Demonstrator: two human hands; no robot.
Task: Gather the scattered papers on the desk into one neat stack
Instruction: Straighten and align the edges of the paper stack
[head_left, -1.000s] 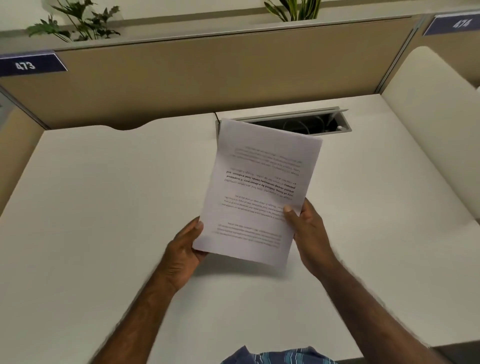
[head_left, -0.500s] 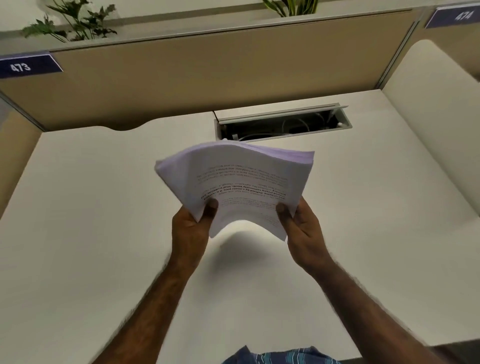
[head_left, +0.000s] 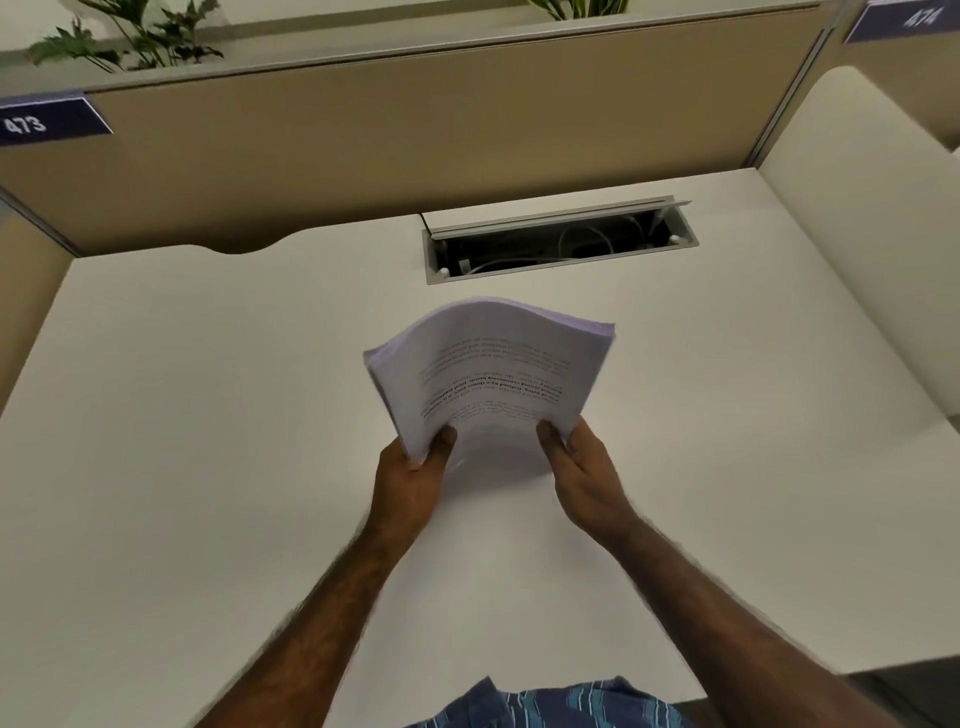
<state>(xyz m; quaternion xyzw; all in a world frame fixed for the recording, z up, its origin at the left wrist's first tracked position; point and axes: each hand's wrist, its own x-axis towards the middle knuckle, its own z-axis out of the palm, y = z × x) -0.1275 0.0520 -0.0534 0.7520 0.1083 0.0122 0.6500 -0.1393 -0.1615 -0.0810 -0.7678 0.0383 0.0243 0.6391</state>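
Observation:
A stack of white printed papers (head_left: 493, 374) is held above the middle of the white desk (head_left: 208, 441). The sheets bow upward, their far edge arched, the print upside down to me. My left hand (head_left: 410, 483) grips the stack's near left corner, thumb on top. My right hand (head_left: 582, 473) grips the near right corner, thumb on top too. I see no loose sheets lying on the desk.
An open cable tray (head_left: 561, 244) with white cords sits in the desk just beyond the papers. Tan partition panels (head_left: 415, 135) wall the back, with number plates 473 (head_left: 41, 122) and 474 (head_left: 914, 21). A cream side panel (head_left: 857, 208) stands at right.
The stack went from upright and flat to tilted forward and bowed. Both hands shifted to its near corners and carried it lower and slightly right.

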